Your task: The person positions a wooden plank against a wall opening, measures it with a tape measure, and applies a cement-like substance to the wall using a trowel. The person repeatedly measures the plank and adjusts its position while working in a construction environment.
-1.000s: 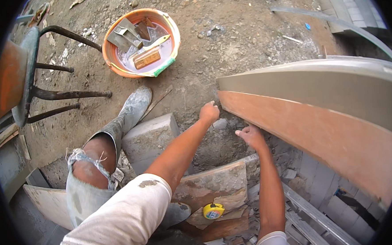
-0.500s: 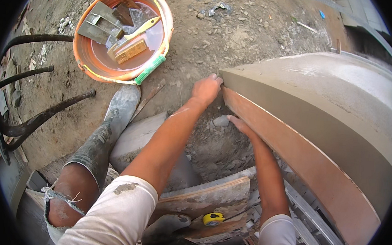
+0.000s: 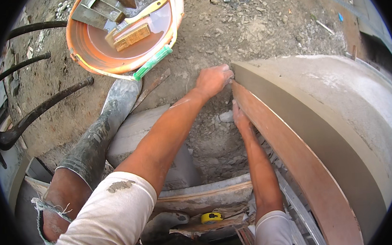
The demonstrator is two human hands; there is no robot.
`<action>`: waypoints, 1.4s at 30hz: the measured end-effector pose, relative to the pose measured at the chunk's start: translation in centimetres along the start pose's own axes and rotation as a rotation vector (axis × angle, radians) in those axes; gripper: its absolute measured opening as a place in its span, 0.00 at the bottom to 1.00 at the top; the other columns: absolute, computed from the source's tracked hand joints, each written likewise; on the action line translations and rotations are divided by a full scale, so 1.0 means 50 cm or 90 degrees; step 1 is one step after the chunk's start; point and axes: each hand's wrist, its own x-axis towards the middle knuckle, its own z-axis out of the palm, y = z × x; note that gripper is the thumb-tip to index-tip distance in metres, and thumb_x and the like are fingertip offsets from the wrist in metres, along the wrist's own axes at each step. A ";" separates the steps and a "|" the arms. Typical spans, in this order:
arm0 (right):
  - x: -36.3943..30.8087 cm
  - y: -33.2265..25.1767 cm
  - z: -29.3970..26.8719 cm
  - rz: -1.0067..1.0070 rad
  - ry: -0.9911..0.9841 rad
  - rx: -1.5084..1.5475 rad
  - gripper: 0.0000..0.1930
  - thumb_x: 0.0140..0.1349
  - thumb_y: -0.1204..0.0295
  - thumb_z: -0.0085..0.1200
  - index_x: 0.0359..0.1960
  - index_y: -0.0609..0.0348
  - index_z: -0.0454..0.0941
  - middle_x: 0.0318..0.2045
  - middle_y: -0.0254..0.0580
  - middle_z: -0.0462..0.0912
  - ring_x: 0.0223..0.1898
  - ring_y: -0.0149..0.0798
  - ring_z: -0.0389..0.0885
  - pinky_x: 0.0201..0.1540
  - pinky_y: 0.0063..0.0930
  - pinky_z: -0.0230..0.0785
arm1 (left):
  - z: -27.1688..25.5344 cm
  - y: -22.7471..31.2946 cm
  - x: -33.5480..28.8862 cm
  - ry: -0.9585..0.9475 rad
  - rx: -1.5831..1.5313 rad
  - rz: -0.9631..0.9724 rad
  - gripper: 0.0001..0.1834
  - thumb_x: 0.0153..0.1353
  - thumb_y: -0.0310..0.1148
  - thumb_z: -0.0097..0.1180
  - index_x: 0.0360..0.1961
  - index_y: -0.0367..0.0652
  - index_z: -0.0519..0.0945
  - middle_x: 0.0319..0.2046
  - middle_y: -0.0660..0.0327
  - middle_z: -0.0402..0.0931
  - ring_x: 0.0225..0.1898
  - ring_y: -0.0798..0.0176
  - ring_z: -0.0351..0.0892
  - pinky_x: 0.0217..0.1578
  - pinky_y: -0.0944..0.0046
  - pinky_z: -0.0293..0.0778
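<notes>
A long, curved reddish-brown plywood strip [image 3: 295,161] stands on edge against the smooth grey mortar face [image 3: 311,121] of a raised, rounded slab. At the far end of the strip is my left hand [image 3: 214,80], its fingers curled closed by the corner. Whatever they may grip there is hidden. Lower down, my right hand [image 3: 241,116] rests along the outer side of the strip near that end, its visible fingers stretched out and pointing away from me. Part of this hand is out of sight.
An orange bucket [image 3: 79,44] of murky water holds a paintbrush [image 3: 146,12], a wooden block [image 3: 132,37] and trowel-like tools. A grey block [image 3: 132,132] lies beside my boot [image 3: 119,100]. Nearer are a yellow tape measure [image 3: 211,217] and old boards [image 3: 208,193]. Dark curved bars [image 3: 44,108] stand left.
My right hand has moved up the strip toward its far end, its fingers now pointing away from me. The left hand stays at the corner. The view has shifted slightly.
</notes>
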 end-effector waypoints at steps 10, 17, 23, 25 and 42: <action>0.014 0.010 -0.009 -0.053 0.060 0.018 0.31 0.71 0.54 0.53 0.67 0.68 0.70 0.67 0.65 0.70 0.69 0.66 0.64 0.73 0.52 0.51 | 0.013 -0.010 0.011 0.041 -0.011 0.033 0.07 0.62 0.38 0.60 0.37 0.50 0.81 0.34 0.58 0.78 0.40 0.47 0.82 0.39 0.48 0.79; 0.012 -0.002 -0.008 -0.047 0.059 0.113 0.31 0.71 0.54 0.54 0.65 0.68 0.72 0.65 0.65 0.73 0.67 0.66 0.67 0.72 0.51 0.52 | 0.023 -0.015 0.008 0.055 -0.018 0.009 0.07 0.62 0.38 0.61 0.38 0.50 0.82 0.35 0.58 0.79 0.40 0.48 0.83 0.38 0.49 0.79; 0.014 0.008 0.008 -0.028 0.083 0.127 0.28 0.70 0.54 0.55 0.61 0.67 0.76 0.62 0.63 0.76 0.66 0.65 0.69 0.70 0.51 0.55 | 0.019 -0.010 0.015 0.040 -0.033 -0.006 0.07 0.62 0.38 0.61 0.38 0.49 0.82 0.36 0.58 0.80 0.40 0.47 0.83 0.39 0.49 0.79; 0.014 0.006 0.009 -0.007 0.070 0.132 0.28 0.69 0.54 0.56 0.60 0.66 0.77 0.62 0.63 0.77 0.66 0.65 0.69 0.70 0.51 0.56 | 0.021 -0.013 0.015 0.043 -0.040 -0.003 0.08 0.62 0.38 0.61 0.39 0.49 0.82 0.36 0.57 0.80 0.40 0.47 0.82 0.39 0.49 0.79; -0.124 -0.019 -0.288 0.138 -0.389 0.158 0.29 0.62 0.56 0.66 0.57 0.66 0.79 0.48 0.56 0.87 0.52 0.49 0.85 0.58 0.40 0.73 | -0.119 0.118 -0.114 -0.096 -0.116 -0.339 0.17 0.66 0.36 0.60 0.52 0.41 0.77 0.49 0.47 0.81 0.52 0.42 0.80 0.52 0.47 0.76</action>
